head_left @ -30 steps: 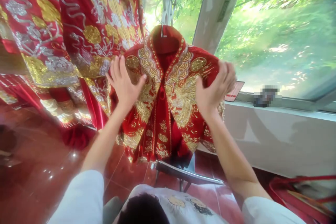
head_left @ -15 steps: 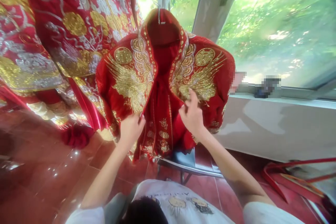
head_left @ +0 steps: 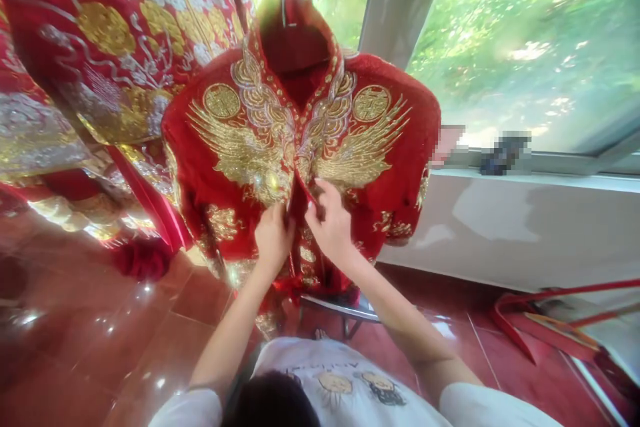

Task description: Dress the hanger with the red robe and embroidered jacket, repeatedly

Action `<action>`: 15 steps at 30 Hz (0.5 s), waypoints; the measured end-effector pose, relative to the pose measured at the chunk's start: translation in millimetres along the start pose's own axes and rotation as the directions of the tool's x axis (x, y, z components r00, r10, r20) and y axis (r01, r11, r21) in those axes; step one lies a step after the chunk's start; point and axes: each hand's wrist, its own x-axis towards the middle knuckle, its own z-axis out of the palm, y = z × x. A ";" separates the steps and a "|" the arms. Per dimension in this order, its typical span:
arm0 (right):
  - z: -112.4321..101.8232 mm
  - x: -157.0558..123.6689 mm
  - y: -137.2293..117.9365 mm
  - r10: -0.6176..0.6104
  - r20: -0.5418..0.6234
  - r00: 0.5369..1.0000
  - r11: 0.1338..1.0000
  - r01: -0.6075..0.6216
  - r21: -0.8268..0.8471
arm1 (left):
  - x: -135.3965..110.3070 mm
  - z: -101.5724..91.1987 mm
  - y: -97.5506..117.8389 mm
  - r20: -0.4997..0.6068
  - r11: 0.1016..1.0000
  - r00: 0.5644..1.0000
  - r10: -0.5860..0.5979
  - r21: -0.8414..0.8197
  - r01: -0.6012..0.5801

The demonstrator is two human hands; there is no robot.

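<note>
A red jacket [head_left: 390,147] with gold embroidered wings hangs on a hanger in front of the window. My left hand [head_left: 273,237] is closed on the left front edge of the jacket at chest height. My right hand [head_left: 333,223] pinches the right front edge just beside it. The two edges meet between my hands, and the fingertips are partly hidden in the cloth.
A larger red and gold embroidered garment [head_left: 100,47] hangs at the left. A chair seat [head_left: 350,307] stands under the jacket on the red tiled floor [head_left: 75,360]. A white window ledge [head_left: 525,227] runs along the right, with red straps [head_left: 550,327] below it.
My hands came down from the jacket's shoulders to its front opening and moved together at the centre. The open front edges have been drawn closed.
</note>
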 end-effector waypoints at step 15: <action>-28.7 -49.8 37.2 0.050 0.020 0.999 0.995 -0.048 -0.083 | -74.3 1.6 -71.1 0.258 0.985 0.966 -0.029 0.171 -0.016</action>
